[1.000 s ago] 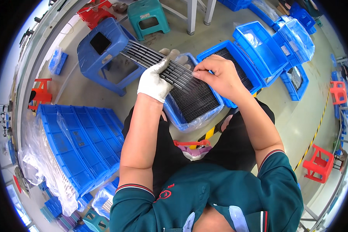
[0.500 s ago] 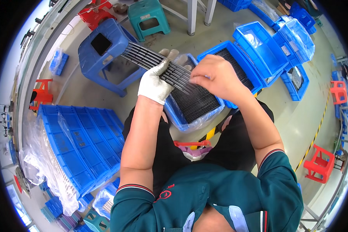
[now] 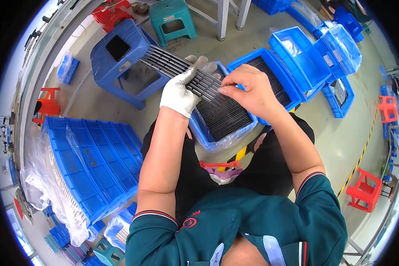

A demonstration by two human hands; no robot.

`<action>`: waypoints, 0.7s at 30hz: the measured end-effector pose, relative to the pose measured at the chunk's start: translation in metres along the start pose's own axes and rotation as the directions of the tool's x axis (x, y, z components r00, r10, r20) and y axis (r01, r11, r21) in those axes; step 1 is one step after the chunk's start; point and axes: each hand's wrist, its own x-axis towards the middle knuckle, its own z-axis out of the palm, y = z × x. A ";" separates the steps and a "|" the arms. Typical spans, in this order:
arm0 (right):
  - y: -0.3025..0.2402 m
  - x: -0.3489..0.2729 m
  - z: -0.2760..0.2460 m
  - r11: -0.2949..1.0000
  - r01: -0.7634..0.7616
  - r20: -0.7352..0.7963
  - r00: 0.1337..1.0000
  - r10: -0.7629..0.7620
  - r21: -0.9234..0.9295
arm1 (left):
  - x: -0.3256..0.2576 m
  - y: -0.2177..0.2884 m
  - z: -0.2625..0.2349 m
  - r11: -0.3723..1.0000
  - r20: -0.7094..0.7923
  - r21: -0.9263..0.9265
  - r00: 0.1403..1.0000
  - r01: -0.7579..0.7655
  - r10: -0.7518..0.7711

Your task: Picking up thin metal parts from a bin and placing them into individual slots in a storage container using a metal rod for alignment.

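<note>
Across my gloved left hand (image 3: 181, 91) lies a fanned row of several thin dark metal rods (image 3: 166, 62); the white-gloved fingers are closed round them. My bare right hand (image 3: 248, 86) is at the rods' near right end, thumb and forefinger pinched against a rod tip. Whether it grips just one rod is too small to make out. Below both hands stands a blue plastic crate (image 3: 199, 133), lined with clear film and filled with rows of similar dark rods (image 3: 224, 119). A second blue crate (image 3: 292, 95) with more rods adjoins it on the right.
A blue stool (image 3: 104, 66) with a dark square on its seat stands left of the rods, a green stool (image 3: 173, 17) behind it. Stacked blue crates (image 3: 91, 164) rise at my left. More blue bins (image 3: 303, 57) sit at the far right, and a red stool (image 3: 365, 190) at the right.
My right hand has shifted slightly, its thumb and forefinger now more clearly pinched at the rod ends. The left hand still holds the rods in nearly the same place.
</note>
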 end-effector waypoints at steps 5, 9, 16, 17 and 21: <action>-0.001 -0.001 0.002 0.984 0.116 -0.017 0.993 -0.120 -0.139 | -0.004 0.001 0.005 1.000 -0.032 0.008 0.999 -0.002 0.002; -0.010 -0.002 0.007 0.907 0.302 0.024 0.951 -0.309 -0.293 | -0.003 0.000 0.003 0.999 -0.057 0.030 0.998 -0.015 0.017; 0.004 0.000 0.006 0.975 0.163 0.036 0.987 -0.160 -0.152 | -0.001 0.004 -0.005 0.997 0.191 -0.061 0.981 0.041 -0.028; 0.005 0.001 0.005 0.977 0.160 0.027 0.987 -0.158 -0.140 | -0.002 0.005 -0.005 0.996 0.217 -0.074 0.976 0.050 -0.033; 0.003 0.002 -0.001 0.991 0.099 0.072 0.993 -0.093 -0.092 | 0.002 0.005 -0.010 1.000 0.319 0.007 0.948 0.013 -0.014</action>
